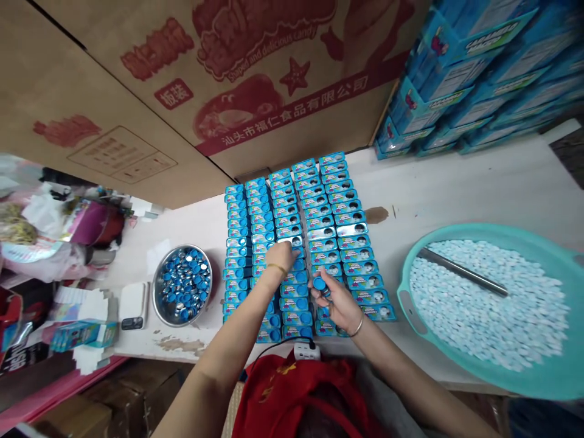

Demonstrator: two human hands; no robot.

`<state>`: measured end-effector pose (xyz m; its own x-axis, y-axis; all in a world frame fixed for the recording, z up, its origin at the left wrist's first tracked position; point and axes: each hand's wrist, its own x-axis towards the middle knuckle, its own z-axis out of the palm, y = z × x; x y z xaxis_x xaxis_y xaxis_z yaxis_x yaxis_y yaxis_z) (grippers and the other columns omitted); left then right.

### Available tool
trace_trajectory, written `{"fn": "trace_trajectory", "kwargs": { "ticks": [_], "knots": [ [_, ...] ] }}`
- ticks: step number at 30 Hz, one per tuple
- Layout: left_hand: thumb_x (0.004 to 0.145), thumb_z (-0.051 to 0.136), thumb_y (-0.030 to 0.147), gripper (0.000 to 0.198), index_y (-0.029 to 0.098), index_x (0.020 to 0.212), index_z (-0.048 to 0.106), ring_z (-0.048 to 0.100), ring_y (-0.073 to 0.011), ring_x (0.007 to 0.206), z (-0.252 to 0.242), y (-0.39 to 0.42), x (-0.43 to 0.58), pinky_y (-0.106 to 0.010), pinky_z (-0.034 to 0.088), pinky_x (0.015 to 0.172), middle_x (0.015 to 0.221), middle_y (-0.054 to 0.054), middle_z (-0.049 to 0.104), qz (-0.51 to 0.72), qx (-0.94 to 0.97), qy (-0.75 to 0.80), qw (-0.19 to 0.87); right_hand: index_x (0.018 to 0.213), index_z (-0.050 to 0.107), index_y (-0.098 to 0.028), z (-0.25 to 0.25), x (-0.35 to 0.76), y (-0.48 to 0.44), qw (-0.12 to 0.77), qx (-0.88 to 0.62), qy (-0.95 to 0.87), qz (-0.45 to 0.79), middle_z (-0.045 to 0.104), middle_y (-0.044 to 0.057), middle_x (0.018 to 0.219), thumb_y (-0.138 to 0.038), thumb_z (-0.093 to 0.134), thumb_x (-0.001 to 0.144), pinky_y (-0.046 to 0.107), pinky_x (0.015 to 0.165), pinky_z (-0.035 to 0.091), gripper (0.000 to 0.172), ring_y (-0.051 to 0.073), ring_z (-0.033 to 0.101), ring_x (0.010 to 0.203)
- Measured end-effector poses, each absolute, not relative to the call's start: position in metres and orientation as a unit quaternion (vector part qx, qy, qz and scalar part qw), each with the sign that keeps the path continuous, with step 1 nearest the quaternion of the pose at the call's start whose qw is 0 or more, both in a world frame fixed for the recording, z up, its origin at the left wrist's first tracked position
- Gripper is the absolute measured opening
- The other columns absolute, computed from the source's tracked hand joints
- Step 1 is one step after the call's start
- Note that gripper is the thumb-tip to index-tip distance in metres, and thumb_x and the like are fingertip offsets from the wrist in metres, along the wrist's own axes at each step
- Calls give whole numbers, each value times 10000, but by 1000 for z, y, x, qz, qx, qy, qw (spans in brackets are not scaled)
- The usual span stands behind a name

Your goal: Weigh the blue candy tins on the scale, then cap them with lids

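Note:
Rows of blue rectangular candy tins lie close together on the table. Those in the left columns have round blue caps; many in the right columns show a dark or pale round hole. My left hand is over the middle column, fingers curled down at a tin's round end; whatever its fingertips pinch is hidden. Between the fingers of my right hand are a few small round caps, the top one blue, held just above the tins. To the left, a steel bowl holds many loose blue and silver caps.
At the right, a turquoise basin holds small pale candies with a metal tube lying across them. Large cardboard cartons stand behind the tins. Stacked blue boxes rise at the back right. A white plug with a cable is at the front edge.

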<state>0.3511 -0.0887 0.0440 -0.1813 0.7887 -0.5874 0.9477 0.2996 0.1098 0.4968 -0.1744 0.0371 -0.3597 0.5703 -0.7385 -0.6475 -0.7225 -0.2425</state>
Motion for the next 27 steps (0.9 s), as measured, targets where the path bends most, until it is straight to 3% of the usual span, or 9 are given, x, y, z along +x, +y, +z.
{"fn": "trace_trajectory", "kwargs": {
  "ticks": [3, 5, 8, 12, 18, 27],
  "knots": [
    [808, 584, 406, 268, 210, 987, 612, 592, -150, 808, 54, -118, 361, -241, 449, 718, 865, -23, 639, -17, 645, 671, 365, 755, 566, -177, 38, 495, -172, 395, -450, 32, 800, 570, -14, 588, -484, 756, 649, 145, 324, 275, 376, 72, 467, 454],
    [765, 629, 299, 181, 194, 912, 614, 564, -136, 792, 56, -136, 368, -234, 440, 726, 853, -13, 604, 74, 671, 622, 398, 761, 563, -178, 38, 490, -169, 406, -460, 25, 790, 531, -43, 557, -489, 769, 625, 153, 328, 276, 396, 62, 441, 427],
    [758, 596, 194, 34, 174, 738, 579, 535, -142, 787, 56, -146, 374, -252, 421, 738, 808, -17, 560, 134, 671, 635, 359, 743, 548, -181, 39, 480, -162, 420, -466, 18, 779, 507, -61, 549, -499, 772, 609, 165, 338, 293, 411, 54, 418, 408],
    [822, 513, 208, 61, 183, 773, 540, 526, -120, 719, 50, -126, 367, -232, 415, 685, 753, 3, 563, 162, 658, 651, 342, 761, 537, -194, 37, 476, -146, 430, -467, 14, 773, 543, -48, 589, -470, 782, 598, 168, 355, 308, 403, 69, 465, 449],
    [852, 495, 268, 90, 201, 871, 553, 586, -141, 764, 35, -74, 346, -241, 419, 659, 818, -18, 638, -21, 592, 770, 239, 759, 542, -194, 33, 482, -135, 412, -469, 1, 781, 580, -8, 602, -456, 747, 653, 188, 371, 329, 350, 103, 510, 486],
    [726, 675, 421, 267, 160, 773, 640, 627, -290, 910, 27, -37, 342, -353, 458, 758, 909, -145, 673, -179, 569, 763, 251, 798, 549, -195, 34, 483, -138, 403, -479, -37, 779, 581, -11, 584, -630, 646, 681, 193, 330, 296, 461, 97, 467, 420]
  ]
}}
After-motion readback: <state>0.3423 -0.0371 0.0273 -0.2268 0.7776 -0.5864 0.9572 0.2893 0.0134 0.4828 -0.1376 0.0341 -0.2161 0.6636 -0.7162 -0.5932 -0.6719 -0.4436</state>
